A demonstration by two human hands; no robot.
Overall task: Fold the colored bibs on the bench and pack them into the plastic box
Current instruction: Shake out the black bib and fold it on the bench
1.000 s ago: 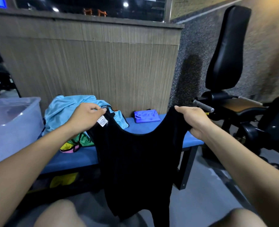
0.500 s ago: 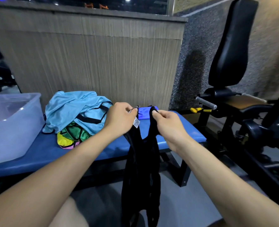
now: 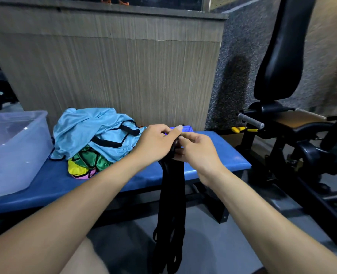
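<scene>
Against a wood-grain wall, curled fingers (image 3: 178,129) of the left hand (image 3: 155,142) and right hand (image 3: 198,153) pinch a black fabric bib (image 3: 172,196) hanging before the blue padded counter (image 3: 219,155), with a translucent plastic box (image 3: 11,147) far left.

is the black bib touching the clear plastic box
Apart. The head view shows the black fabric bib hanging from both hands at the bench's middle, while the clear plastic box sits at the left end, blue bench top between them.
</scene>
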